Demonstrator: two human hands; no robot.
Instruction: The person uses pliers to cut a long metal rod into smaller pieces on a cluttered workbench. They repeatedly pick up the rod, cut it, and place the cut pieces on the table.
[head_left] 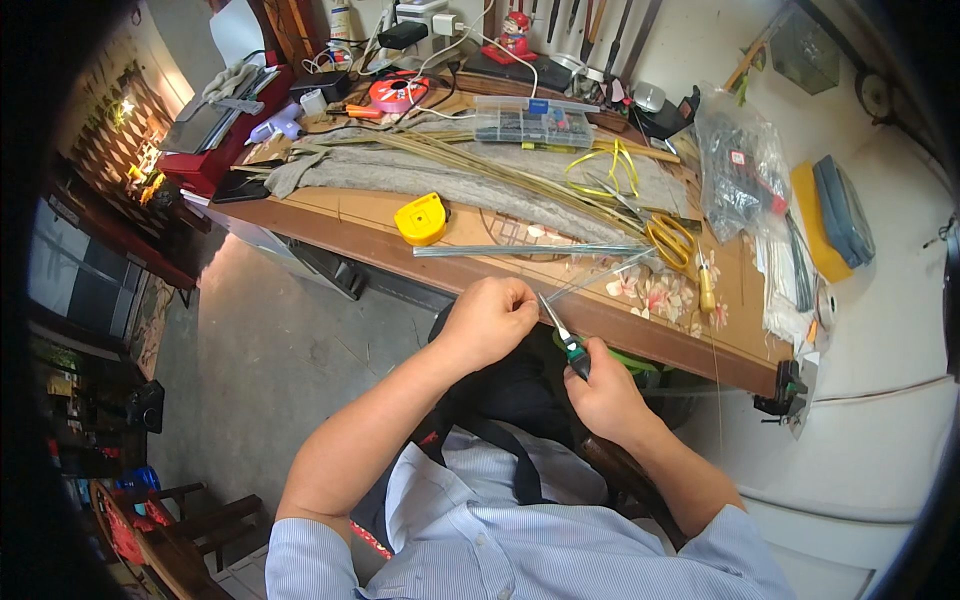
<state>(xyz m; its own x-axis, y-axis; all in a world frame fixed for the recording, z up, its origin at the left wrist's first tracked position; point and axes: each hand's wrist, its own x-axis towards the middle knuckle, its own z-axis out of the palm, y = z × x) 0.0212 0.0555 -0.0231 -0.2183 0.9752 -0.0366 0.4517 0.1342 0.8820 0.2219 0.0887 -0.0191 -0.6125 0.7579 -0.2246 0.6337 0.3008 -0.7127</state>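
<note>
My left hand (pixel 492 318) is closed in a pinch just past the table's front edge, apparently on a thin wire (pixel 575 283) that is hard to make out. My right hand (pixel 598 390) grips long-nose pliers (pixel 564 332) with green and black handles, their jaws pointing up beside my left fingertips. Behind my hands, a bundle of thin straight wires (pixel 500 250) lies along the table's front, with a yellow tape measure (pixel 420 220) behind it. To the right lie yellow-handled scissors (pixel 668 242) and a wooden-handled awl (pixel 705 289).
The wooden table (pixel 720 346) holds grey felt (pixel 350 163), long strips, a compartment box (pixel 532 120), orange tape (pixel 396 95), a plastic bag (pixel 742 160) and cables. A black clamp (pixel 785 388) sits at its right corner, a red box (pixel 200 175) at left, a chair (pixel 160 540) lower left.
</note>
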